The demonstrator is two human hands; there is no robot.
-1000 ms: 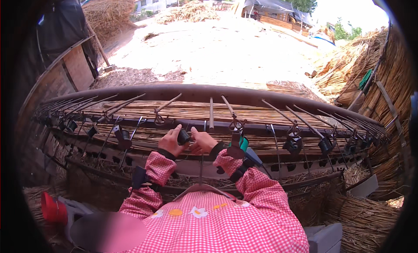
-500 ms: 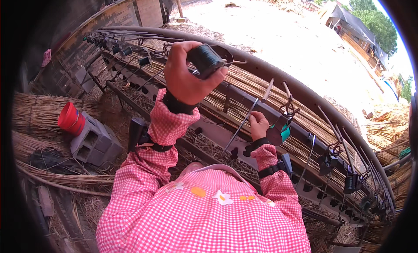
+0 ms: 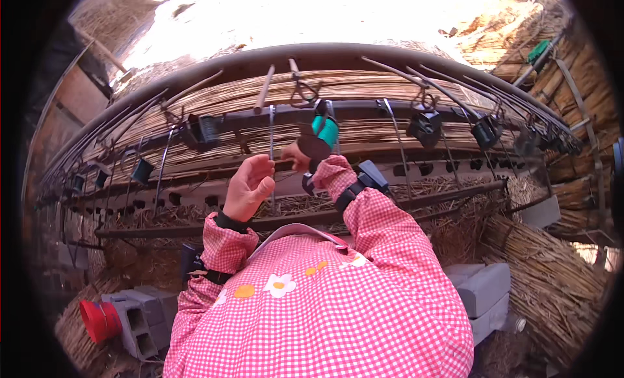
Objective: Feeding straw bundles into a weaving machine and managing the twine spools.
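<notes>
My left hand (image 3: pixel 247 193) is raised in front of the loom-like frame, with its fingers loosely curved, the thumb apart and nothing in it. Just beyond it, my right hand (image 3: pixel 296 157) reaches in beside an upright metal rod (image 3: pixel 272 134). Its thumb and forefinger come together there; whatever they pinch is too small to make out. A green thread spool (image 3: pixel 326 130) with a dark round end hangs in front of the right hand and hides part of it. Left of both hands hangs a dark thread spool (image 3: pixel 203 131).
A thick curved beam (image 3: pixel 351 55) with wooden sticks runs across the far side, above a layer of reeds (image 3: pixel 364 85). More dark spools (image 3: pixel 426 128) hang to the right. Grey blocks (image 3: pixel 480 290) and a red bucket (image 3: pixel 101 321) stand nearer. Reed bundles (image 3: pixel 546 267) lie at right.
My left hand has let go of the dark spool and come down toward the right hand. The spool now hangs at the frame. The view has turned; the right hand stays near the rod.
</notes>
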